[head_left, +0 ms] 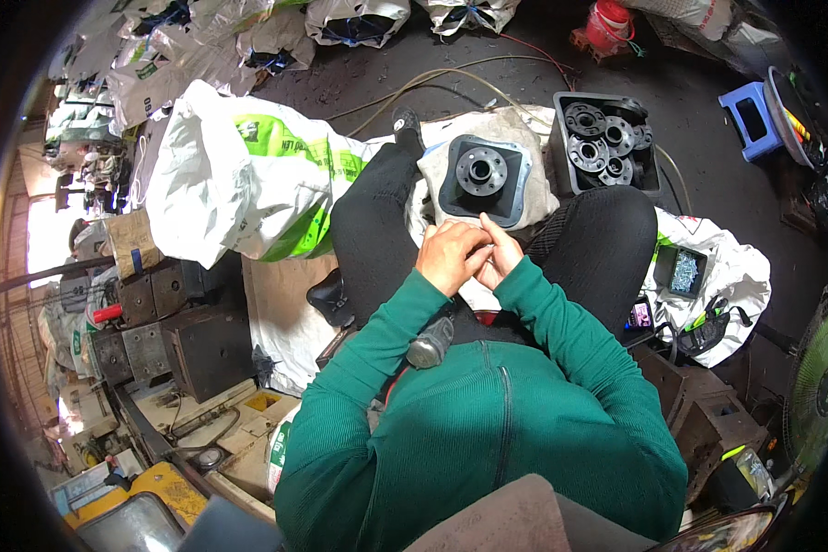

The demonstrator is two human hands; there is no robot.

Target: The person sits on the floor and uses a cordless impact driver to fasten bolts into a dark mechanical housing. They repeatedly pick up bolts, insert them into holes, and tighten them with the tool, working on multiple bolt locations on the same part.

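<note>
My left hand (451, 257) and my right hand (502, 255) meet just above my lap, fingers curled against each other. Whatever may be between them is hidden. Just beyond the fingertips stands a dark, square-mouthed tub (458, 198), resting on pale cloth (539, 198) between my knees. On it lies a round metal flange (481, 171) with a raised central bore and small holes around its rim; neither hand grips it. A dark cylindrical thing with a grey end (430, 343) lies by my left forearm.
Right of the tub, a dark crate (561, 138) holds several metal flanges. A small box of bluish bits (685, 273) and a lit phone (639, 315) lie by my right thigh. A white-green sack (202, 184) stands left; a fan (823, 386) is far right. A hose (391, 97) crosses the floor.
</note>
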